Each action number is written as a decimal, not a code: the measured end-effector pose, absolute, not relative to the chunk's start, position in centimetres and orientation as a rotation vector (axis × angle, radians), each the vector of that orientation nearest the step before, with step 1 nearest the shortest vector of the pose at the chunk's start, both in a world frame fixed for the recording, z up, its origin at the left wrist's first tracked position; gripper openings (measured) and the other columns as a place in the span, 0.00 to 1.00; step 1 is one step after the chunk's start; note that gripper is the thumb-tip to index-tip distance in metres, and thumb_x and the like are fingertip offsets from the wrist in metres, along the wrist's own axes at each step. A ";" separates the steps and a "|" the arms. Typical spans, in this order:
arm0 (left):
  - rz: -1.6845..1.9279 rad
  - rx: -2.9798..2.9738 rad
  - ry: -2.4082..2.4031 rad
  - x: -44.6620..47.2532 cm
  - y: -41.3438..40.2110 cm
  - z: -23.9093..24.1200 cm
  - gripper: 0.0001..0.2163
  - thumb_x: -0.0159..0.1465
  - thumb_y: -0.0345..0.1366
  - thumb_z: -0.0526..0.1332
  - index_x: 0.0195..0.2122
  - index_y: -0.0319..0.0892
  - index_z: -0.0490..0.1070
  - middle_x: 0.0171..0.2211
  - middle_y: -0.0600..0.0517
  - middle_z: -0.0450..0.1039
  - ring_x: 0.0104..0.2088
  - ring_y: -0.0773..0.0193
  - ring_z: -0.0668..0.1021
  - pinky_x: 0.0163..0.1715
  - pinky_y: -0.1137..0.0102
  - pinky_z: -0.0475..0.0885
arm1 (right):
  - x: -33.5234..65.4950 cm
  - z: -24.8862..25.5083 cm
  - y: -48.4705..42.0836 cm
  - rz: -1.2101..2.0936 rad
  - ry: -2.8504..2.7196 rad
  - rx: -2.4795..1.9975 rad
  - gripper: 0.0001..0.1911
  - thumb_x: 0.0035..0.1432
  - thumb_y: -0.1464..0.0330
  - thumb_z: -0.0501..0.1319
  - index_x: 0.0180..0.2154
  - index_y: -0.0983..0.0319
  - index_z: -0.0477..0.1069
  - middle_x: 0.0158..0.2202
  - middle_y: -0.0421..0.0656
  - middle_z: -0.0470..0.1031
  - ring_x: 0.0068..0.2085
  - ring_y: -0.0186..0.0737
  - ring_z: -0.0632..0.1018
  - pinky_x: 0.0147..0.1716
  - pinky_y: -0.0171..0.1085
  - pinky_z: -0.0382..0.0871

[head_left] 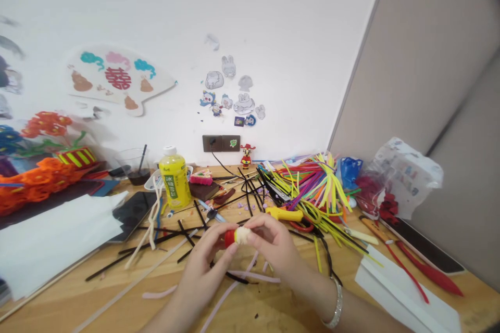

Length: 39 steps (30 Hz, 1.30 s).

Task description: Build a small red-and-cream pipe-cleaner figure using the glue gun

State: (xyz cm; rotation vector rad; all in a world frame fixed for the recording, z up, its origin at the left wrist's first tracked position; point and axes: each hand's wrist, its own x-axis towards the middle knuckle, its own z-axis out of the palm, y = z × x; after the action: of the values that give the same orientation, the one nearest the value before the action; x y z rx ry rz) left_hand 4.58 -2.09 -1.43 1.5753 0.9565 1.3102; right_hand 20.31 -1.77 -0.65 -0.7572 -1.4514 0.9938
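Observation:
Both of my hands meet low in the middle of the view over a wooden table (273, 312). Between them is a small fuzzy piece (237, 235), red on the left and cream on the right. My left hand (203, 270) pinches its red end with thumb and fingers. My right hand (273, 244), with a silver bracelet on the wrist, is closed around the cream end. Pale pink pipe cleaners (250, 276) lie on the table just under my hands. Black pipe cleaners (183, 239) are scattered to the left and behind.
A heap of coloured pipe cleaners (316, 187) lies behind my right hand, beside a yellow-handled tool (285, 214). A yellow drink bottle (174, 177) stands back left, near a dark tablet (133, 210) and white paper (54, 239). Red strips (425, 270) and a plastic bag (402, 174) sit right.

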 end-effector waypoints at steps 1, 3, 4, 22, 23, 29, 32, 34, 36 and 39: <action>1.313 1.568 0.958 4.6 -2.1 -1.4 0.09 0.54 0.35 0.63 0.37 0.45 0.74 0.39 0.48 0.73 0.42 0.56 0.73 0.43 0.70 0.66 | 20.3 -0.7 -1.8 0.982 -1.465 -0.761 0.05 0.51 0.66 0.61 0.30 0.61 0.68 0.29 0.40 0.70 0.32 0.36 0.73 0.33 0.36 0.68; 1.310 1.585 0.974 4.5 -2.1 -1.4 0.08 0.54 0.34 0.63 0.36 0.45 0.74 0.38 0.48 0.74 0.40 0.56 0.74 0.41 0.70 0.67 | 20.3 -0.9 -1.8 0.960 -1.493 -0.777 0.04 0.51 0.67 0.61 0.30 0.61 0.68 0.29 0.41 0.70 0.32 0.36 0.73 0.33 0.36 0.68; 1.306 1.611 0.993 4.4 -2.0 -1.4 0.08 0.54 0.34 0.62 0.36 0.45 0.74 0.37 0.48 0.74 0.40 0.56 0.74 0.41 0.70 0.67 | 20.3 -1.0 -1.8 0.948 -1.507 -0.786 0.04 0.51 0.68 0.60 0.31 0.61 0.68 0.29 0.41 0.71 0.32 0.35 0.73 0.33 0.36 0.68; 1.134 1.698 1.058 4.2 -1.5 -0.1 0.05 0.52 0.33 0.64 0.31 0.43 0.77 0.31 0.49 0.78 0.33 0.58 0.77 0.36 0.70 0.70 | 20.5 -0.9 -1.6 0.890 -1.588 -0.958 0.03 0.48 0.72 0.60 0.29 0.63 0.70 0.28 0.40 0.72 0.30 0.36 0.73 0.30 0.35 0.68; 1.130 1.674 1.042 4.2 -1.4 -0.2 0.05 0.52 0.33 0.64 0.31 0.43 0.76 0.31 0.48 0.78 0.33 0.58 0.77 0.36 0.70 0.70 | 20.5 -0.9 -1.6 0.888 -1.590 -0.958 0.03 0.48 0.72 0.60 0.29 0.63 0.70 0.27 0.40 0.72 0.30 0.36 0.73 0.30 0.35 0.67; 1.120 1.632 1.012 4.2 -1.4 -0.4 0.05 0.51 0.30 0.63 0.31 0.41 0.75 0.31 0.48 0.77 0.32 0.59 0.77 0.34 0.71 0.70 | 20.5 -0.8 -1.6 0.898 -1.601 -0.963 0.04 0.48 0.71 0.60 0.30 0.64 0.70 0.28 0.41 0.72 0.30 0.36 0.73 0.31 0.35 0.67; 1.110 1.659 1.031 4.2 -1.3 -0.4 0.05 0.51 0.30 0.63 0.30 0.41 0.75 0.30 0.49 0.77 0.31 0.60 0.77 0.33 0.71 0.71 | 20.5 -0.9 -1.7 0.926 -1.581 -0.977 0.04 0.48 0.71 0.60 0.30 0.64 0.70 0.28 0.42 0.72 0.30 0.37 0.73 0.31 0.36 0.68; 1.098 1.679 1.033 4.2 -1.3 -0.5 0.05 0.52 0.30 0.63 0.30 0.41 0.74 0.30 0.49 0.76 0.31 0.59 0.77 0.33 0.71 0.71 | 20.5 -0.9 -1.7 0.936 -1.567 -0.988 0.04 0.47 0.71 0.60 0.30 0.64 0.70 0.27 0.41 0.72 0.30 0.37 0.73 0.31 0.36 0.67; 1.092 1.700 1.032 4.1 -1.2 -0.6 0.05 0.52 0.30 0.62 0.31 0.41 0.73 0.30 0.50 0.76 0.31 0.60 0.77 0.33 0.70 0.71 | 20.5 -0.9 -1.7 0.943 -1.553 -0.996 0.04 0.47 0.71 0.60 0.30 0.64 0.70 0.27 0.41 0.72 0.30 0.36 0.73 0.30 0.36 0.67; 1.087 1.725 1.038 4.0 -1.0 -0.7 0.05 0.51 0.30 0.62 0.30 0.40 0.72 0.28 0.50 0.75 0.31 0.60 0.77 0.33 0.70 0.71 | 20.4 -0.8 -1.7 0.972 -1.533 -0.991 0.04 0.46 0.71 0.60 0.29 0.64 0.70 0.26 0.40 0.72 0.29 0.35 0.73 0.30 0.35 0.67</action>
State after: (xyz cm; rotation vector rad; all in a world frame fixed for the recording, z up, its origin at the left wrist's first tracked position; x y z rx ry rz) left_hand 4.00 -1.02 -0.72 1.7247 1.0381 1.0869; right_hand 20.37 -1.73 -0.81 -0.9912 -1.5329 0.9718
